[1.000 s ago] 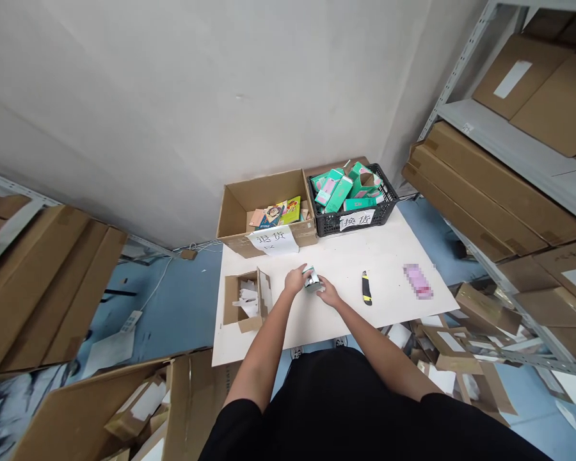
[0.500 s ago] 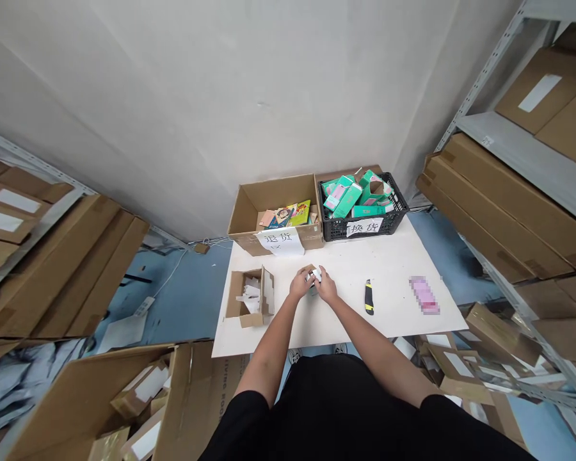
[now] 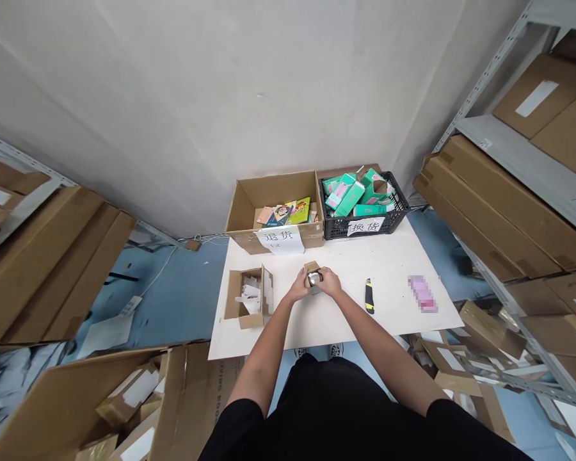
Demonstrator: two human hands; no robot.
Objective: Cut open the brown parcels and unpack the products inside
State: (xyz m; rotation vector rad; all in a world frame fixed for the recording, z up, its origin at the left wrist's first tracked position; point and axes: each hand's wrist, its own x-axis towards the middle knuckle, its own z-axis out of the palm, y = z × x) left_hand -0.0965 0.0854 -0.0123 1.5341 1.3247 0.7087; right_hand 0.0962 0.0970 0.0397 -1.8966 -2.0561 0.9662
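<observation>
Over the middle of the white table [image 3: 288, 333], a small cardboard box [image 3: 312, 266] is between my hands, its brown flap raised at the far side. Something silvery with a dark edge [image 3: 315, 278] shows in its opening; its kind is too small to tell. My left hand [image 3: 299, 286] grips the box's left side. From the right, my right hand [image 3: 329, 282] is closed on the box, fingertips at the opening. A black and yellow box cutter [image 3: 369, 296] lies to the right of my hands. On their left stands an open carton with white paper scraps [image 3: 250, 298].
Along the wall stand a large carton [image 3: 240, 240] holding colourful booklets and a black crate [image 3: 336, 228] full of green boxes. A blurred pink item [image 3: 423, 294] lies on the right of the table. Shelves with cartons [image 3: 499, 205] flank both sides; a big open box [image 3: 43, 397] sits lower left.
The white piece at my fingers no longer shows, and the box's flap and silvery content have come into view. My right hand has shifted slightly. The camera view has moved a little.
</observation>
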